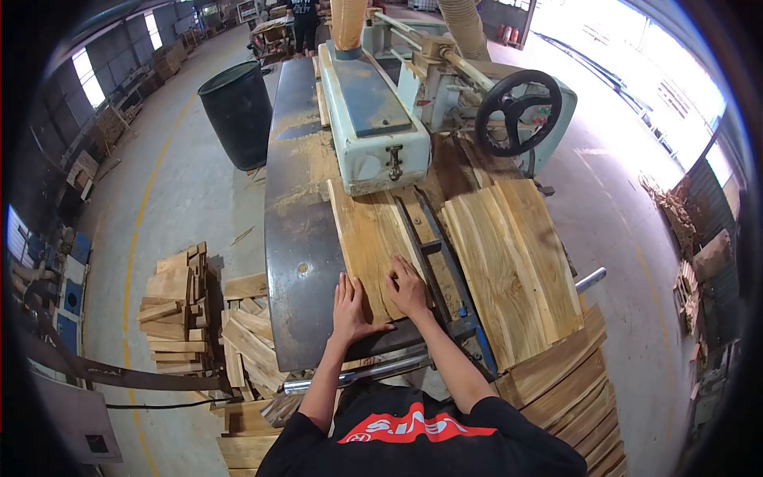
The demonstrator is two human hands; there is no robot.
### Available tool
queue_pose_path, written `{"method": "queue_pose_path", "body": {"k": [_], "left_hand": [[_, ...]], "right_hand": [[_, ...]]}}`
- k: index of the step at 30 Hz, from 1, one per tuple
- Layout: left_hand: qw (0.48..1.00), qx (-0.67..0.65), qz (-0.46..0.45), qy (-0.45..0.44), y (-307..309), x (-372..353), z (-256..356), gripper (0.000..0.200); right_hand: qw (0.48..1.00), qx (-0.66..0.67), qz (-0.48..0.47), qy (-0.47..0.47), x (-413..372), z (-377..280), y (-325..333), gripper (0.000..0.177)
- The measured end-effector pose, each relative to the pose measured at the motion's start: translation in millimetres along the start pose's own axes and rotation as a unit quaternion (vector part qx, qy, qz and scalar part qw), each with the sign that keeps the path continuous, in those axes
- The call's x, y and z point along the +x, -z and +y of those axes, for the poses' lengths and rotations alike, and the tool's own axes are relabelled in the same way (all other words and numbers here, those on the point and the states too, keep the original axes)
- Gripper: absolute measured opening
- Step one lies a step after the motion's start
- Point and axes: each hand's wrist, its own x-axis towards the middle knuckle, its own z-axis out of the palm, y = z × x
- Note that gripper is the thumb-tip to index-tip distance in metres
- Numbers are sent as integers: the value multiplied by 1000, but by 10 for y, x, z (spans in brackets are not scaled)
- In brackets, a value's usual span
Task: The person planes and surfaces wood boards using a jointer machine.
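A pale wooden board lies flat on the dark metal machine table, its far end at the front of a planer-like machine's light green housing. My left hand rests along the board's left edge near the close end, fingers stretched forward and thumb pointing right across the near end. On top of the board, toward its right side, lies my right hand, with its fingers apart and slightly bent. Neither hand is wrapped around anything. A metal guide rail runs just right of the board.
Wide boards lie right of the rail, above more stacked planks. A black handwheel sits on the machine's right. Wood offcuts are piled at left, a black barrel behind them. A person stands far back.
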Motion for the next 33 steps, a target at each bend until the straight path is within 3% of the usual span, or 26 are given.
{"method": "queue_pose_path", "body": {"k": [25,29,30,33], "left_hand": [[999,47,17,-21,-43,201,-101,146],[998,55,15,-28,-62,361,-227,145],[998,59,15,-31,-58,398,-252,145],[997,64,9,-32,-66,435,-276,145]], "right_hand": [[1000,30,3,-4,235,138,-170,57],[997,57,52,-8,360,190,-242,30],[992,73,105,7,413,160,-253,17],[989,110,92,-26,389,139,-200,15]]}}
